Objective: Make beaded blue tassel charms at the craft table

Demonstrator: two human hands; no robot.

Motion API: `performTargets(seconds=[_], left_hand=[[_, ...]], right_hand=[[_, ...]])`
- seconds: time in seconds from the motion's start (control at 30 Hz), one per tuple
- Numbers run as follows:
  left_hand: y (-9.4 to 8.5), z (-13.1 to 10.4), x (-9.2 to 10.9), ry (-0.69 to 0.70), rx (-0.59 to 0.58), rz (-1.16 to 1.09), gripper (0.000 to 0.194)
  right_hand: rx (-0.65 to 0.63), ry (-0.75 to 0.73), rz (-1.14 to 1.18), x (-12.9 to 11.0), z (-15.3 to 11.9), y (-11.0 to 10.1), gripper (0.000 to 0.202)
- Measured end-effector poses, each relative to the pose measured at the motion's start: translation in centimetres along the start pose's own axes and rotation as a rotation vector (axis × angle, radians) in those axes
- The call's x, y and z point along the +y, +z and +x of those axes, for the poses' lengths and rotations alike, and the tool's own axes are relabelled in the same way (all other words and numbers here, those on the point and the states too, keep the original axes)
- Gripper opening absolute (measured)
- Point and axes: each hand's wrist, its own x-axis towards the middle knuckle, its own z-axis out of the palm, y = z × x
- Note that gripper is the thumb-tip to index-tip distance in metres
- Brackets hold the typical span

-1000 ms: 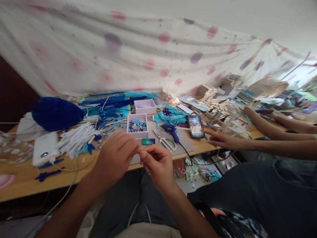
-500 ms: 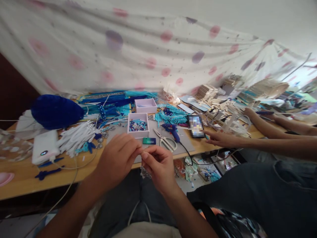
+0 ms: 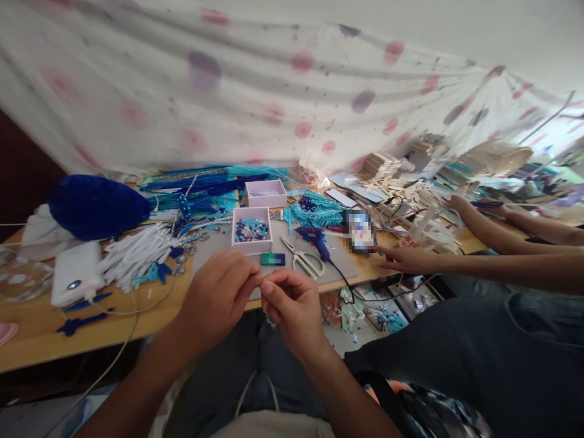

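My left hand and my right hand meet fingertip to fingertip above the table's front edge. Both are pinched closed. A small silvery, beaded-looking piece hangs beneath my right fingers, mostly hidden by them. What my left fingertips pinch is too small to make out. Just beyond my hands lie a teal and navy box, white-handled scissors and a blue glue gun. A white box of blue, white and red beads stands behind them.
To the left are white pipe-cleaner-like strips, a white power bank with a cable, and a blue plush item. A co-worker's hand touches a phone at right. Wooden sticks lie behind.
My view has shifted slightly, so the table items sit a little further left. Both hands stay pinched together, and the silvery piece beneath them has shifted slightly.
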Motion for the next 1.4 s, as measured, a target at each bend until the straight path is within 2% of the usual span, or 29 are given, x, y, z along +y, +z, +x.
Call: performTargets(seconds=[0.5,0.83,1.23,1.33,1.4], left_hand=[[0.2,-0.1,0.6,-0.039,-0.028,-0.043,0.025],[0.2,-0.3,0.3,0.058,0.027,-0.003,0.023],[0.4,-0.7,0.5,-0.003,0.028,-0.056,0.018],[0.3,-1.0,0.6,-0.061,0.046,-0.093,0.014],[0.0,-1.2,0.9,-0.143,0.102,-0.136,0.013]], right_hand=[[0.047,0.024,-0.027,-0.2,-0.4,-0.4,0.023],[0.04,0.039,-0.027,0.0,-0.4,-0.3,0.024],[0.039,0.051,-0.018,-0.2,-0.3,-0.3,0.023],[0.055,0.035,-0.032,-0.2,-0.4,-0.5,0.023],[0.064,0.029,-0.018,-0.3,-0.4,-0.6,0.022]])
